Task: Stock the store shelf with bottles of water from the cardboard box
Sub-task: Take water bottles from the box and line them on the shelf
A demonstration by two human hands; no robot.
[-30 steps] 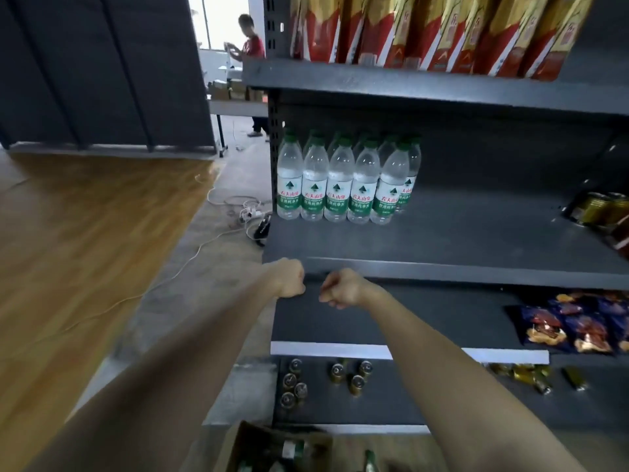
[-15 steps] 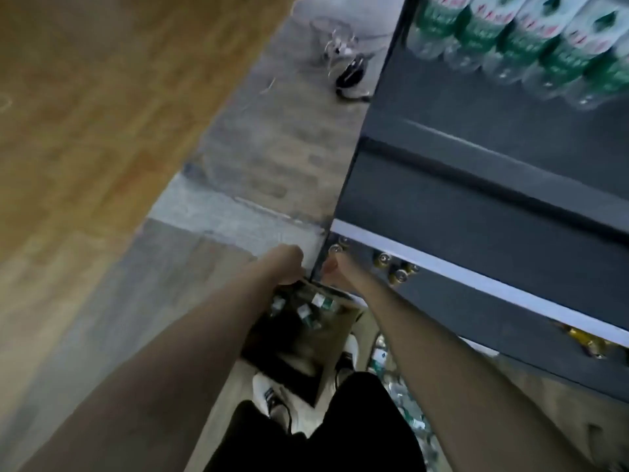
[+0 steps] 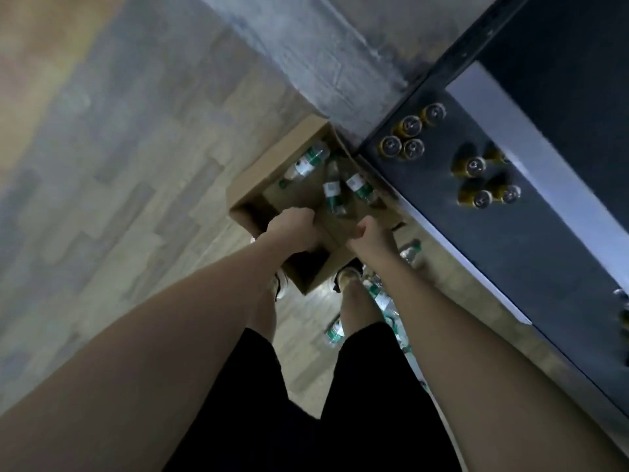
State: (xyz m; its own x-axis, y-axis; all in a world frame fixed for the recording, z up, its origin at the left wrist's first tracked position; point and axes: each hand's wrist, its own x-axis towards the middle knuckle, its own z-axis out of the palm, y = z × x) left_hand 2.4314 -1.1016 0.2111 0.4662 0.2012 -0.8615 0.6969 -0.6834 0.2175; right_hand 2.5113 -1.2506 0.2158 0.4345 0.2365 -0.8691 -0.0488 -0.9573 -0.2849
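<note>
Whereas a second ago both fists hovered before the stocked middle shelf, the view has now swung down to the cardboard box (image 3: 272, 185) on the floor, just beside the shelf base (image 3: 476, 253); left hand (image 3: 292, 228) and right hand (image 3: 369, 233) are curled and hold nothing visible; three water bottles (image 3: 332, 192) lie loose inside the box; judged phase: reaching in for the next bottles; cans (image 3: 410, 126) occupy the bottom shelf.

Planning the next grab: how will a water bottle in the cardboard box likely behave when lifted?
The water bottles lie on their sides in the cardboard box, so they will probably roll if nudged. Clear thin plastic may flex under a squeeze. If full, they are likely heavy for their size.
</note>
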